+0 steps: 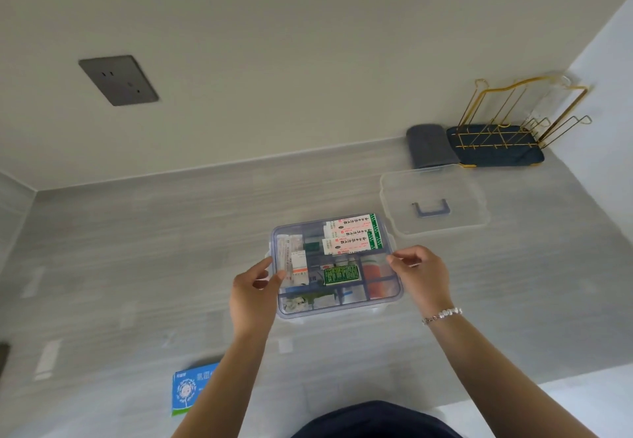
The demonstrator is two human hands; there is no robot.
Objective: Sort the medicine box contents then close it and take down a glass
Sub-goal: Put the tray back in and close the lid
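Note:
The clear medicine box (337,314) with blue dividers sits on the grey counter in front of me. It holds white-and-green cartons (352,234), a dark green packet (340,275), an orange item and several small packs. My left hand (251,297) pinches the box's left rim. My right hand (421,275) pinches its right rim. The box's clear lid (433,206), with a blue handle, lies apart at the back right. A faint clear glass (548,102) rests on the gold wire rack (513,112) in the far right corner.
The rack stands on a dark blue tray (496,156), with a grey rolled cloth (430,146) to its left. A blue-and-white medicine carton (190,389) lies at the counter's near left. A grey wall socket (118,79) is on the wall.

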